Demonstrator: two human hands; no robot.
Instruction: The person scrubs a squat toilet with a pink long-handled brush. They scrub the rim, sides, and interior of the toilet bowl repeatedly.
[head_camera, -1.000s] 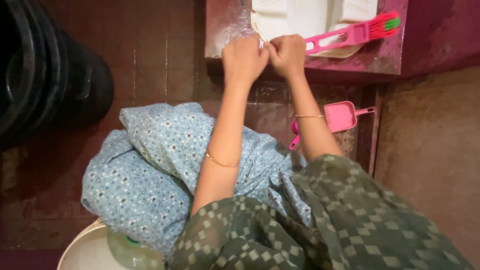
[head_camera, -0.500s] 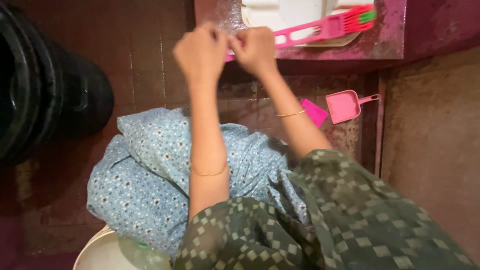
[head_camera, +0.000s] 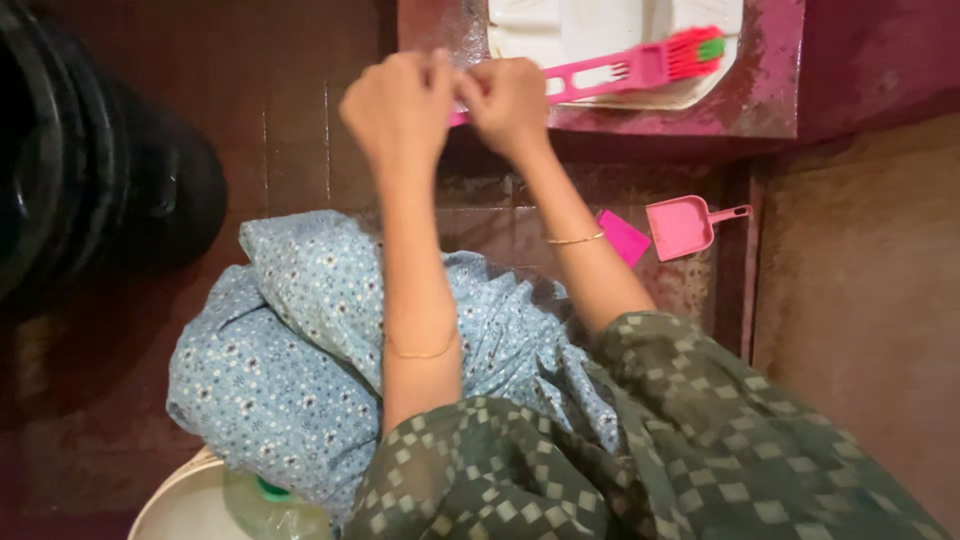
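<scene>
My left hand (head_camera: 400, 108) and my right hand (head_camera: 510, 100) are raised together over the front edge of a maroon ledge (head_camera: 770, 100). Their fingertips meet and pinch a small pale thing (head_camera: 461, 82) that is mostly hidden, so I cannot tell what it is. A pink brush (head_camera: 620, 70) with red bristles lies across a white tray (head_camera: 560, 25) on the ledge. Its handle end reaches to just behind my right hand. Both wrists wear thin gold bangles.
A blue flowered cloth (head_camera: 290, 350) lies bunched over my lap above a green checked garment (head_camera: 680, 450). A small pink dustpan (head_camera: 682, 225) and a pink card (head_camera: 622, 237) lie on the floor. Black round containers (head_camera: 90, 170) stand left. A white bucket (head_camera: 180, 500) holds a green-capped bottle (head_camera: 268, 497).
The view has shifted, so my joined hands now sit a little left of where they were on the ledge's front edge. They stay pinched together throughout.
</scene>
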